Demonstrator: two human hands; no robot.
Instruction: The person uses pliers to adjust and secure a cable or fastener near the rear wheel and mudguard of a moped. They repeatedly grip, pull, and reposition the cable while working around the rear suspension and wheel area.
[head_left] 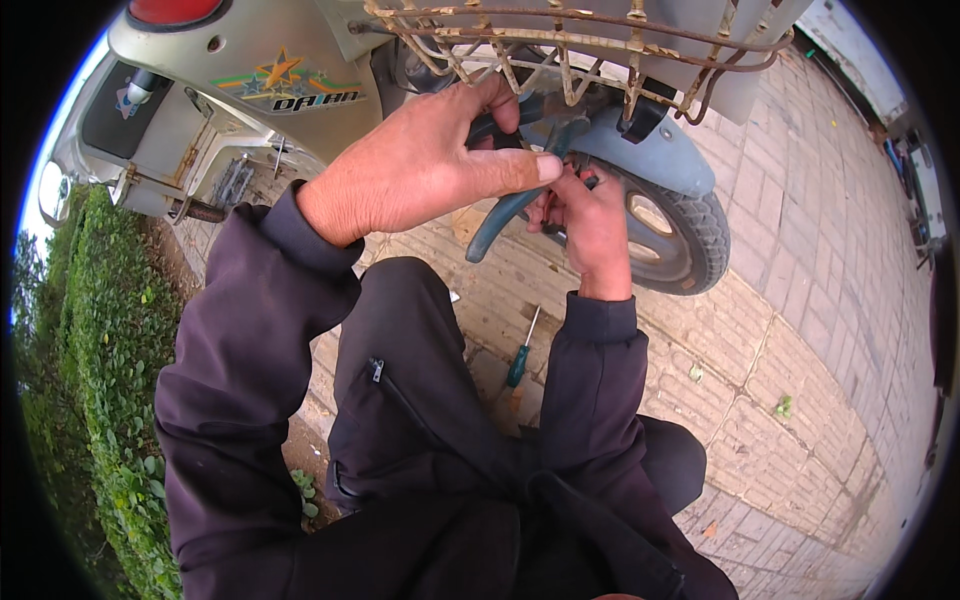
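Observation:
My left hand (425, 155) reaches under the wire basket at the scooter's front. Its index finger curls beside a dark part, its thumb stretches toward my right hand, and the other fingers are hidden. Just below the thumb tip, my right hand (592, 220) is closed on a small red-and-black tool (590, 182); most of it is covered by the fingers, so its kind does not show. Between the hands a curved blue-grey bar (492, 226) slopes down to the left. The front wheel (700, 235) and its blue-grey mudguard (640, 148) are right beside my right hand.
A screwdriver (518, 365) with a green handle lies on the paving between my knees. The rusty wire basket (600, 45) overhangs my hands. The scooter's silver body (240, 50) stands at upper left, and a green hedge (110, 370) runs along the left side.

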